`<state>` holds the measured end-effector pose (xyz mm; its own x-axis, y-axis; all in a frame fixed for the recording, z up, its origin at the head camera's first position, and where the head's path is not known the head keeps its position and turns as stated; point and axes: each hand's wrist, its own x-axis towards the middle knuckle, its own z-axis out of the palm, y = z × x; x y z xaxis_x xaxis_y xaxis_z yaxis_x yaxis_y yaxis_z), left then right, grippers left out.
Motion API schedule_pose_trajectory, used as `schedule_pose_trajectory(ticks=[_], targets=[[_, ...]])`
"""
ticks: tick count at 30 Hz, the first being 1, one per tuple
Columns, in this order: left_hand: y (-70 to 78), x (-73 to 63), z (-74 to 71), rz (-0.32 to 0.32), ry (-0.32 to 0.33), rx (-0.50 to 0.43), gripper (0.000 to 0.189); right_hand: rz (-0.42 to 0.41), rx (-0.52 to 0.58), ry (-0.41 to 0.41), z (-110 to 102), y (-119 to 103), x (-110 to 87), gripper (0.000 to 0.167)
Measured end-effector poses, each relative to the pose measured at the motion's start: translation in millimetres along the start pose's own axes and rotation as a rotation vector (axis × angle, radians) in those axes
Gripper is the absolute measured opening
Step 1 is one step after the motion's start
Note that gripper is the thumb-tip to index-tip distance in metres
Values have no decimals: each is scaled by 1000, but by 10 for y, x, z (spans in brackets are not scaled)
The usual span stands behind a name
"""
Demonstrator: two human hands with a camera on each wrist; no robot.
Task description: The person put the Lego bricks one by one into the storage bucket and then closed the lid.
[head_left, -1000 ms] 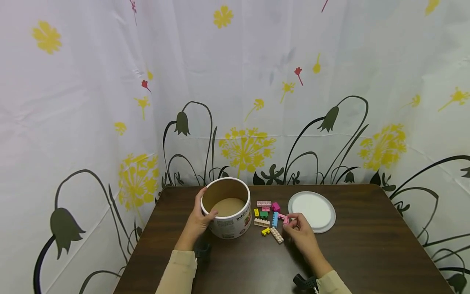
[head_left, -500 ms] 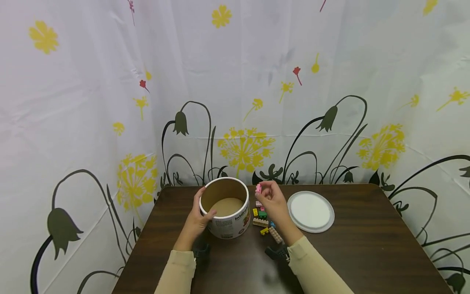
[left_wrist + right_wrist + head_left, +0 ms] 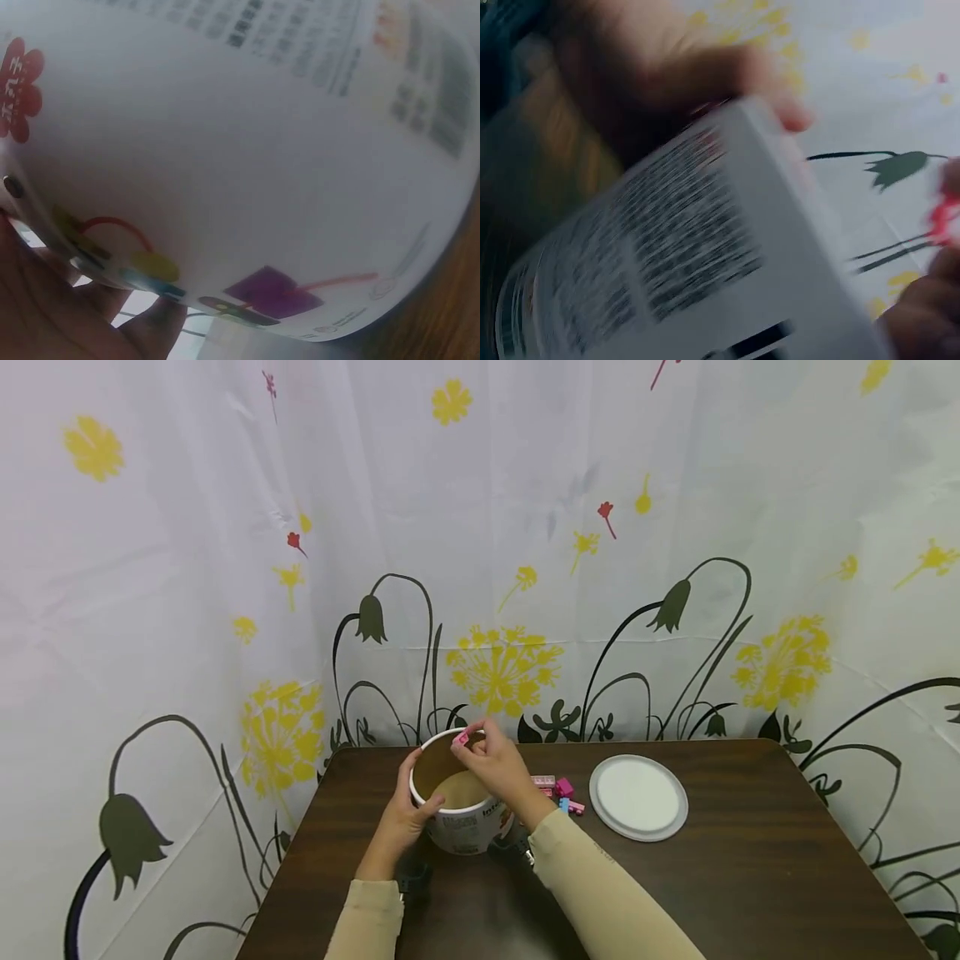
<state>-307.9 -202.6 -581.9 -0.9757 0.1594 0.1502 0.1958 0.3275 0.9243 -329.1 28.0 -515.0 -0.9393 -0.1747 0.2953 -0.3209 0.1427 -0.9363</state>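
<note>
A white printed tub [image 3: 459,839] stands upright on the table, its tan inside showing. My left hand [image 3: 403,818] grips its left side, thumb over the rim and fingers along the outer wall. In the left wrist view the tub's printed wall [image 3: 225,150] fills most of the frame, with the left fingers at the lower left. My right hand [image 3: 501,770] pinches a small pink toy brick [image 3: 461,739] between thumb and fingertips, over the tub's opening near its far rim. The same pink brick [image 3: 943,219] shows blurred at the right edge of the right wrist view.
Right of the tub lie loose toy bricks: a light pink one [image 3: 543,782], a magenta one [image 3: 564,787] and a blue one [image 3: 564,805]; others are hidden behind the right arm. A round white lid [image 3: 637,797] lies farther right. A flowered curtain [image 3: 495,568] hangs behind the table.
My right hand has picked up the pink brick from the pile, lifted it and carried it left over the tub. The left hand keeps its grip on the tub.
</note>
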Motion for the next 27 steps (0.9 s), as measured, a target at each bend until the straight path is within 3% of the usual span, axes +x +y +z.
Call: schedule_pose_trajectory(ticks=[4,8,13,17,23,27], targets=[[4,-24,13,-15,2,7,97,57,-136,-51,30,-13,1,34],[6,-3,-11,-19,15,27,97,69,-226,-101,40,-56,14,52],[37,42,-23,-15,-3,58,97,98,-132,-93,-13,-83,0,60],[114,47,-88,-46,-40,140,106,135,-20,-141,-49,-71,-29,59],[295,164,-219,-70,-177,198,123,119,-25,-162,-97,-29,3,57],[308,193,-249,-68,-217,250,129,124,-2,-182,-95,11,9,58]])
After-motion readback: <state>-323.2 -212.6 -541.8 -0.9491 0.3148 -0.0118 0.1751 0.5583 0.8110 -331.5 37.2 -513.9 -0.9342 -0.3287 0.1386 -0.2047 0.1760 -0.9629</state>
